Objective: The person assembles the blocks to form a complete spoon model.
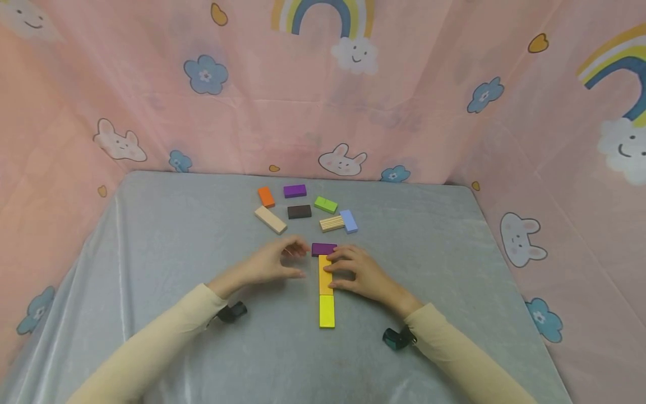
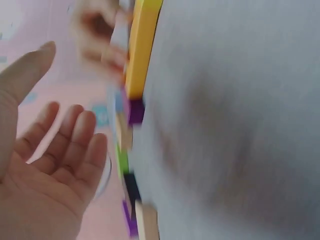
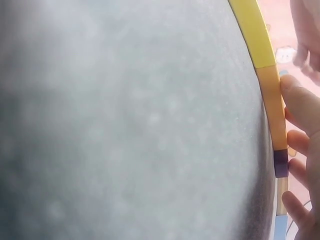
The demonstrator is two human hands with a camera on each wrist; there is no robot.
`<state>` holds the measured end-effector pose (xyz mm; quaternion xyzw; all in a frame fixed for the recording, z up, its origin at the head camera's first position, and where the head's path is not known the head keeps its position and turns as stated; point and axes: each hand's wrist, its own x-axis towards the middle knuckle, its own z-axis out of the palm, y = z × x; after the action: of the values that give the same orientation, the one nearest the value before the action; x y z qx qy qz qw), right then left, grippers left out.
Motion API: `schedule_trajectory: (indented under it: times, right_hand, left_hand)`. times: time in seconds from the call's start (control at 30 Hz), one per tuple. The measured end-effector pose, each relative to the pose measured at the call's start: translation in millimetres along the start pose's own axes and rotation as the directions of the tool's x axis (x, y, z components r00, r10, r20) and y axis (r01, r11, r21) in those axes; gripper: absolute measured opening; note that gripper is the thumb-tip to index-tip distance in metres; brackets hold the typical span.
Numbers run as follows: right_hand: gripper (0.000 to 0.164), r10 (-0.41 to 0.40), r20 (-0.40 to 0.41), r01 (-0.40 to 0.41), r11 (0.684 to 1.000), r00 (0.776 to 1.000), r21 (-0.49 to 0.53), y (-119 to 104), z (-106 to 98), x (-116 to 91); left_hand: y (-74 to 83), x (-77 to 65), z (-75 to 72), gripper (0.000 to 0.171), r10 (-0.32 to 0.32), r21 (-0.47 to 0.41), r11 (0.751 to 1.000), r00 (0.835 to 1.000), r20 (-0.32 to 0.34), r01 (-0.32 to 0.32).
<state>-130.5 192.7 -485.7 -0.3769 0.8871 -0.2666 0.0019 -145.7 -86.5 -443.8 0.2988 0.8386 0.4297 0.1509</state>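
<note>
Three blocks form a T on the cloth: a dark purple block [image 1: 321, 248] lies crosswise at the far end, an orange-yellow block [image 1: 323, 283] butts up to it, and a bright yellow block [image 1: 327, 312] continues the line toward the person. Fingertips of the right hand [image 1: 362, 275] lie over the right edge of the orange-yellow block and near the purple one, with the fingers spread and loosely bent. To the left of the purple block, the left hand [image 1: 270, 262] hovers with thumb and fingers apart and nothing between them; its bare palm shows in the left wrist view.
Behind the T lie several loose blocks: orange [image 1: 266, 197], purple [image 1: 295, 191], black [image 1: 299, 211], green [image 1: 326, 205], plain wood [image 1: 270, 220], ribbed wood [image 1: 331, 224] and light blue [image 1: 349, 221]. A grey cloth [image 1: 176, 235] covers the table; a pink printed curtain [image 1: 303, 112] surrounds it.
</note>
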Motion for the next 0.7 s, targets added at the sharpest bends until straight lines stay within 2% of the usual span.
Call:
schedule_trajectory:
  times: [0.07, 0.13, 0.27, 0.37, 0.5, 0.7]
  right_hand:
    - [0.037, 0.009, 0.008, -0.009, 1.000, 1.000, 0.002, -0.1, -0.4, -0.1]
    - [0.037, 0.014, 0.013, -0.014, 1.000, 1.000, -0.001, -0.3, -0.5, -0.1]
    - [0.038, 0.012, 0.015, -0.012, 1.000, 1.000, 0.001, -0.6, -0.7, 0.1]
    - [0.038, 0.006, 0.012, -0.006, 1.000, 1.000, 0.006, 0.1, -0.3, -0.4]
    - [0.038, -0.002, 0.005, 0.002, 1.000, 1.000, 0.006, 1.0, 0.3, -1.0]
    - [0.038, -0.007, 0.001, 0.007, 1.000, 1.000, 0.006, 1.3, 0.5, -1.4]
  left_hand:
    - [-6.2, 7.4, -13.1, 0.049, -0.016, -0.022, 1.000, 0.998, -0.065, 0.015]
    - [-13.7, 14.6, -27.3, 0.047, -0.043, -0.045, 0.998, 0.988, -0.147, 0.037]
    - [-33.7, 27.3, -55.5, 0.050, -0.119, -0.080, 0.992, 0.949, -0.293, 0.100]
    - [-54.9, 35.3, -71.5, 0.057, -0.142, -0.086, 0.989, 0.918, -0.369, 0.118]
    - [-80.4, 44.3, -83.5, 0.067, -0.183, -0.102, 0.983, 0.896, -0.405, 0.154]
    - [-99.3, 53.0, -89.1, 0.079, -0.262, -0.118, 0.965, 0.891, -0.370, 0.235]
